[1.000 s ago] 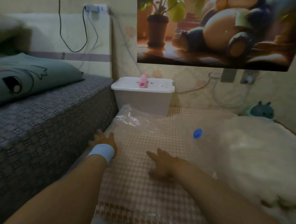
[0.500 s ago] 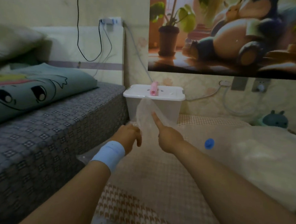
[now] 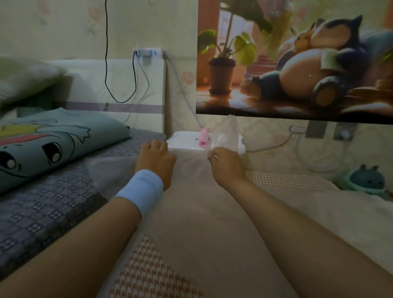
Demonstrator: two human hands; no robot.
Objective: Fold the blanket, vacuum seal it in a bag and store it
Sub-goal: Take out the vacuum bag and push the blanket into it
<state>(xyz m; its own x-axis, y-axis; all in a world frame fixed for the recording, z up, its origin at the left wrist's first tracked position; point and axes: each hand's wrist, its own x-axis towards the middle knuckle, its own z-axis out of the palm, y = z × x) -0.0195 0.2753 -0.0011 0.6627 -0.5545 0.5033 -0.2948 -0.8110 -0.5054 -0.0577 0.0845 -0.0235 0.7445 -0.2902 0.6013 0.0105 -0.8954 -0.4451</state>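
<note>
Two hands hold clear vacuum bag (image 3: 186, 208) up by far edge over mat (image 3: 149, 276): left hand (image 3: 156, 162) curled on film, right hand (image 3: 226, 168) pinching flap. Blanket (image 3: 339, 219) lies right. Risk: uneven tug may slip or tear film; flap may knock pink roll (image 3: 203, 137) off box (image 3: 181, 145).

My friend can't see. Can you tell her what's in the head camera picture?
A left hand in a blue wristband and a right hand grip a clear plastic bag, holding its edge up over a checked mat. Behind them stands a white lidded box.
</note>
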